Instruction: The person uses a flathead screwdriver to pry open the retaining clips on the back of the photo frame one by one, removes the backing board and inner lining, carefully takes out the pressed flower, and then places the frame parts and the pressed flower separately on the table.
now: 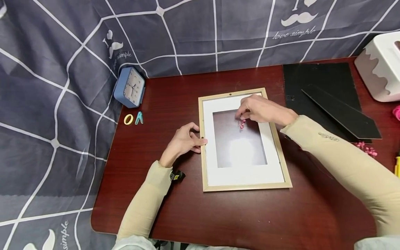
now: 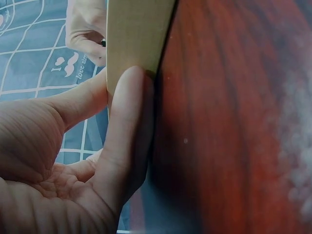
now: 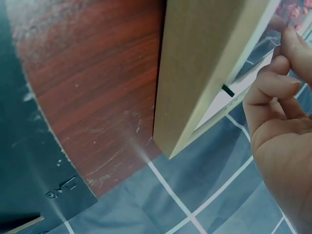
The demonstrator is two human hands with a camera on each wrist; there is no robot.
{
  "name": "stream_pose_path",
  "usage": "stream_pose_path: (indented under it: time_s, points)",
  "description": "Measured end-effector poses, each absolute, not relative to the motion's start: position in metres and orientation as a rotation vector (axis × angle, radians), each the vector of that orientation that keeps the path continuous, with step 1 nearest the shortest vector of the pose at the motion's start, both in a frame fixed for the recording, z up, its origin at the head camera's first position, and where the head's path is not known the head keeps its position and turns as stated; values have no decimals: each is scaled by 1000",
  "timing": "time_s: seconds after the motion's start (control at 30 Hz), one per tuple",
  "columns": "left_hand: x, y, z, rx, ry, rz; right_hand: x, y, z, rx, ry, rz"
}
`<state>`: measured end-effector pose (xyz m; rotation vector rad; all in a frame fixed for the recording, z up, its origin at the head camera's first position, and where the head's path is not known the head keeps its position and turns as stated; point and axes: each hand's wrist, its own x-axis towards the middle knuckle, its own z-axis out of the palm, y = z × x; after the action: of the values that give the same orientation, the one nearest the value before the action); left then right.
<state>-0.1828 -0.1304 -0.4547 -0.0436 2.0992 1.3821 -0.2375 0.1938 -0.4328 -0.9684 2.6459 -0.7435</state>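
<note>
A picture frame with a pale wood border and a white mat lies flat on the dark red table. My left hand grips its left edge, the thumb over the border and a finger against the outer side. Above the mat's opening, my right hand pinches a small sprig of pink flowers between thumb and fingertips. Pink blossoms also show at the fingertips in the right wrist view. Whether the sprig touches the glass, I cannot tell.
A black backing board with a stand leg lies at right, close to more pink flowers. A tissue box stands at the far right. At left are a blue clock, a yellow letter O and a teal letter A.
</note>
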Motion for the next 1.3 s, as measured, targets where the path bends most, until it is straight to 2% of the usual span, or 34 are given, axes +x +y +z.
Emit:
stream_pose_path:
  time_s: [0.53,0.8,1.3]
  points:
    - [-183,-131,-456,-52,2087,1407,-228,189,-439,-1043,2677,-720]
    - [-182,-130,-457,-36,2084,1420,-216,188,-437,-974,2706,-698]
    - [-181,-130,-454,-13,2101,1395,-151,221,-413,-678,2961,-904]
